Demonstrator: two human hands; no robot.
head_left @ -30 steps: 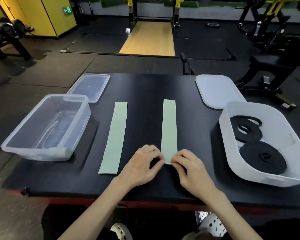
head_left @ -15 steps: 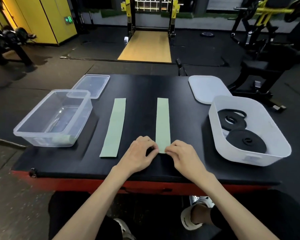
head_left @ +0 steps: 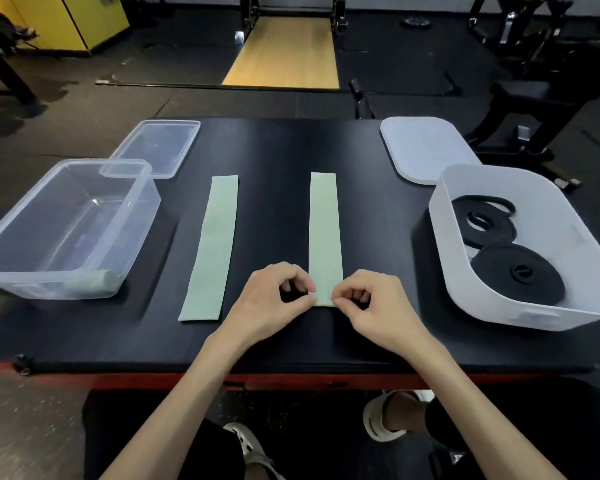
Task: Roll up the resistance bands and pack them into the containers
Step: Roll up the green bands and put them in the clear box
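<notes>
Head view — left hand [head_left: 269, 301] and right hand [head_left: 381, 308] pinch near corners of the band [head_left: 324, 230] in curled fingers; it looks thin, limp, light — roll from here.

A black padded worktop [head_left: 278, 150] with a red front edge stands on a dark rubber gym floor [head_left: 84, 109]. Beyond it a pale wooden lifting platform [head_left: 286, 53] lies between black rack posts [head_left: 250, 8]. Yellow cabinets [head_left: 66, 19] stand to the left, black exercise machines [head_left: 541, 91] to the right.
</notes>
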